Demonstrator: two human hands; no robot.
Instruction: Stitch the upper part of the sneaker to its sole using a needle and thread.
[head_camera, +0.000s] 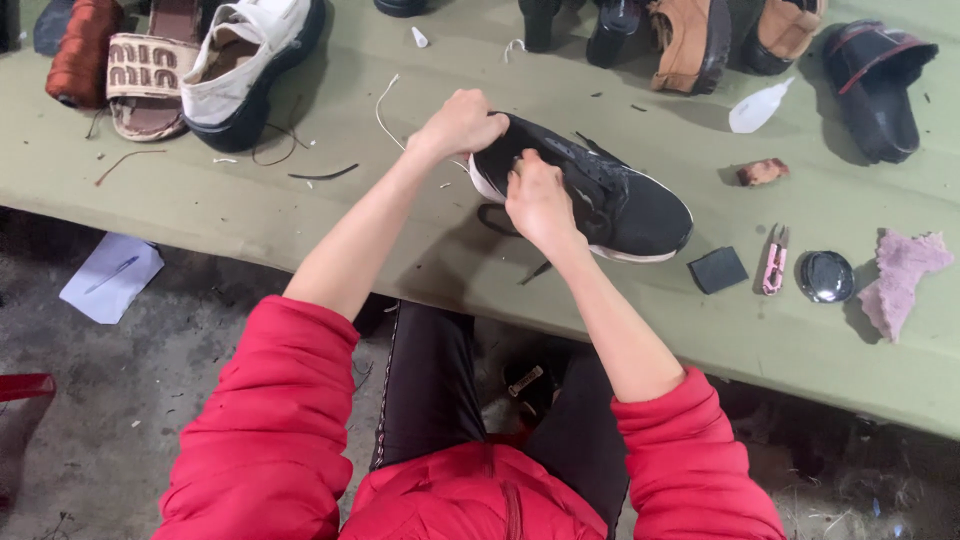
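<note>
A black sneaker (630, 205) with a white sole lies on its side on the green table (300, 215), toe pointing right. My left hand (462, 122) grips the heel end from behind. My right hand (538, 200) presses on the shoe's opening near the laces, fingers curled onto it. Both red sleeves are pushed up to the elbows.
Other shoes line the table's far edge: a white sneaker (245, 60), a woven sandal (150, 80), tan shoes (690, 40), a black sandal (875, 85). To the right lie a black sponge block (717, 269), pink clippers (775, 262), a round tin (826, 276) and a pink cloth (900, 275).
</note>
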